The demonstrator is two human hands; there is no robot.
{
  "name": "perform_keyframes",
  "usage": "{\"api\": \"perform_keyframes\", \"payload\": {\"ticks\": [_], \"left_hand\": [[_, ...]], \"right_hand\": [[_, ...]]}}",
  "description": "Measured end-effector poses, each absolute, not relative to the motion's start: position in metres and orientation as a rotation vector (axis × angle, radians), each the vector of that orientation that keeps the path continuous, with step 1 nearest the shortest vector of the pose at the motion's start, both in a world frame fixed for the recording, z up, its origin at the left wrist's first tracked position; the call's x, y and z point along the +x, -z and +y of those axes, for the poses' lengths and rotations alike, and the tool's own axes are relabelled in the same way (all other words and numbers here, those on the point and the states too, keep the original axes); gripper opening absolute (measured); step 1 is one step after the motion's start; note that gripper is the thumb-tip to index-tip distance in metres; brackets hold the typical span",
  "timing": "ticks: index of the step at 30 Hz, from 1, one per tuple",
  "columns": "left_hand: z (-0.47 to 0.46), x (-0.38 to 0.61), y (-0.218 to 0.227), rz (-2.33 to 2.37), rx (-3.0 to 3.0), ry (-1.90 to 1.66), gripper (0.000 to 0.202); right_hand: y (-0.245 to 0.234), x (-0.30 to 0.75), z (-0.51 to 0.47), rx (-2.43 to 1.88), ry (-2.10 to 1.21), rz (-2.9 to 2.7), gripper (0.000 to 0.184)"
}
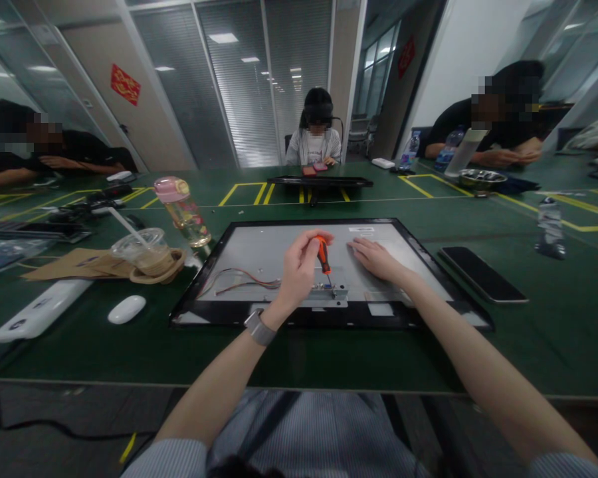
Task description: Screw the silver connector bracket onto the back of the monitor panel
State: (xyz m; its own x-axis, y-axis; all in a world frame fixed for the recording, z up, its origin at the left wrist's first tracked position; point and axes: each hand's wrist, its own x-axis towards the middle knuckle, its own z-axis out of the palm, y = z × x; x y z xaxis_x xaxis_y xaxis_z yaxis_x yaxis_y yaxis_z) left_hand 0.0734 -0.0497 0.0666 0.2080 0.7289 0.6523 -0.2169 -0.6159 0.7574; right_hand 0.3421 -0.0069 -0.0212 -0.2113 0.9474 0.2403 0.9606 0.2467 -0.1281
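A monitor panel [259, 249] lies face down on the green table, its grey metal back up inside a black frame. My left hand [299, 269] is closed round an orange-handled screwdriver [323, 255], held upright with its tip on a small metal bracket [329, 295] near the panel's front edge. Red and brown wires [239, 279] run left from the bracket. My right hand [376, 257] rests flat on the panel with its fingers stretched out, just right of the screwdriver.
A black phone [481, 273] lies to the right of the panel. On the left are a white mouse [126, 309], a plastic cup [142, 249] with straw, a pink-capped bottle [184, 212] and a white power strip [40, 311]. Other people sit around the table.
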Motion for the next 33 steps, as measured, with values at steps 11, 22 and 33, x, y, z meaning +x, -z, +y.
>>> {"api": "perform_keyframes", "payload": {"ticks": [11,22,33], "left_hand": [[-0.051,0.0734,-0.0676,0.404,1.722,-1.426,0.026],[-0.0531,0.0741,-0.0662,0.409,1.69,-1.435,0.021],[-0.0523,0.0766,-0.0651,0.589,1.771,-1.633,0.019]], "right_hand": [[0.0219,0.3415,-0.006,-1.808,0.097,-2.267,0.049],[0.021,0.3404,-0.0063,-1.823,0.073,-2.26,0.05],[0.0223,0.3428,-0.0049,-1.78,0.053,-2.262,0.05]]}}
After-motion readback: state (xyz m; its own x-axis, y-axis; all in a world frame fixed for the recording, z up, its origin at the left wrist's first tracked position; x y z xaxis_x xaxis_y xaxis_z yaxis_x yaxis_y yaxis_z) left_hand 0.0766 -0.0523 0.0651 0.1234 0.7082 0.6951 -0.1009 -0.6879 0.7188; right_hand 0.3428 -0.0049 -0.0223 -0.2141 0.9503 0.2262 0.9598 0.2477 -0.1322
